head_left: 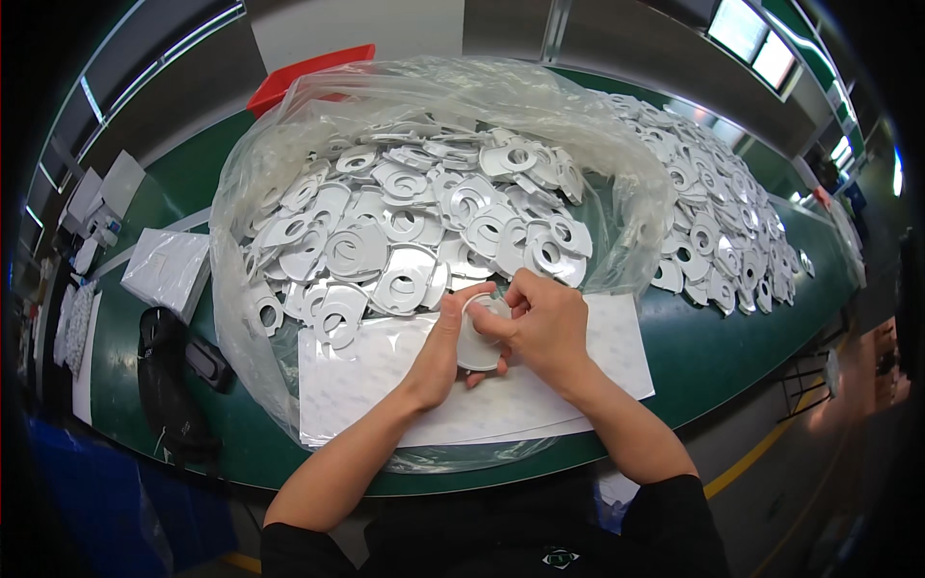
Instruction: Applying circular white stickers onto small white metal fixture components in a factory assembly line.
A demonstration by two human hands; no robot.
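Observation:
A white flat plastic part (476, 353) with a rounded lower edge is held upright between my hands. My left hand (438, 354) is closed around its left side, with fingertips showing under and beyond the lower right edge. My right hand (549, 332) is closed too, its thumb pressed on the upper face of the part and its index finger bent at the rim. Whether something small sits under that thumb is hidden. Below both hands lie white printed sheets (376, 414). Just beyond is a heap of similar white ring-holed parts (405, 275) in a clear plastic bag (236, 222).
To the right, a second heap of white parts (708, 231) covers the green table (713, 361). A red bin (308, 72) stands behind the bag. On the left are a wrapped white stack (166, 268), a black pouch-like item (169, 385) and a small dark device (208, 363).

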